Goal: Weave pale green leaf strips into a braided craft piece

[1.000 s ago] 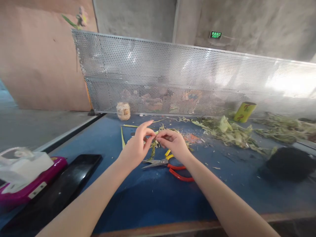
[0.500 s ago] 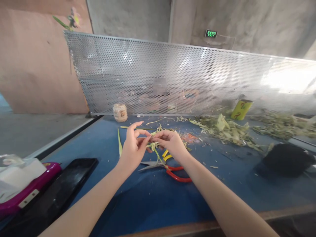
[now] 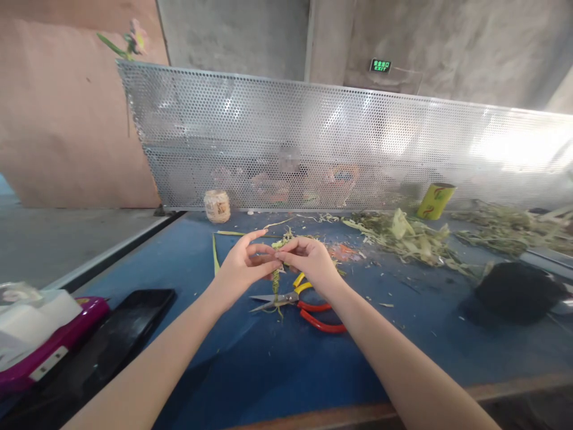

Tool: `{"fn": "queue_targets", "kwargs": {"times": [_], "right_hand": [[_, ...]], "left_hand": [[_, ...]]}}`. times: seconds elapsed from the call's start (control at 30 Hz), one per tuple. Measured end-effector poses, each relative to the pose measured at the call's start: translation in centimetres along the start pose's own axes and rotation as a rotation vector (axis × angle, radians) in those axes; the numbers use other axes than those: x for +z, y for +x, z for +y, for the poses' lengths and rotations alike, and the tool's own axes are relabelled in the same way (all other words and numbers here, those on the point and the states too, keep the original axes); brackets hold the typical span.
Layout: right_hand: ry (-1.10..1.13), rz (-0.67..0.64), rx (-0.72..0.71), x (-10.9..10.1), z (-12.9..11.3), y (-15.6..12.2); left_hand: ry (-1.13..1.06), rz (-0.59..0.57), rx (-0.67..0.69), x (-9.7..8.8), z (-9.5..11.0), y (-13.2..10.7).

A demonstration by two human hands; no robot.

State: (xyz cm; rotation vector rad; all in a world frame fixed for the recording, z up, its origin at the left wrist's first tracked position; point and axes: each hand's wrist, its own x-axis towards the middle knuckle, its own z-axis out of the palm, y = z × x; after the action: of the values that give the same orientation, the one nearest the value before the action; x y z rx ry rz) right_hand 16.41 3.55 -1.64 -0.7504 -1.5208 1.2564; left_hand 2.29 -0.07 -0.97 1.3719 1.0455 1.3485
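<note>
My left hand and my right hand meet above the blue table. Both pinch a thin woven green leaf strip that hangs down between the fingertips. The left index finger is stretched out above the pinch. Directly under the hands lie red-handled scissors with the blades pointing left, and a yellow-handled tool beside them.
A perforated metal screen closes off the far side. Leaf cuttings are heaped at the back right, near a yellow-green cylinder. A twine roll stands at the back left. A black phone, a magenta case and a black object lie at the sides.
The hands stayed together on the leaf strip, shifting slightly. The strip now hangs straight down toward the scissors. The view moved a little.
</note>
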Motion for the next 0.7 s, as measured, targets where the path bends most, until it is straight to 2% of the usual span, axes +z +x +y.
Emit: {"fn": "queue_targets", "kwargs": {"times": [0.23, 0.47, 0.7], "right_hand": [[-0.019, 0.006, -0.078, -0.04, 0.34, 0.07], [-0.036, 0.052, -0.085, -0.11, 0.59, 0.28], [-0.115, 0.093, -0.097, 0.05, 0.38, 0.0]], "left_hand": [[0.028, 0.03, 0.011, 0.06, -0.08, -0.05], [0.004, 0.04, -0.052, 0.15, -0.16, -0.22], [0.067, 0.058, -0.017, 0.03, -0.02, -0.09]]}}
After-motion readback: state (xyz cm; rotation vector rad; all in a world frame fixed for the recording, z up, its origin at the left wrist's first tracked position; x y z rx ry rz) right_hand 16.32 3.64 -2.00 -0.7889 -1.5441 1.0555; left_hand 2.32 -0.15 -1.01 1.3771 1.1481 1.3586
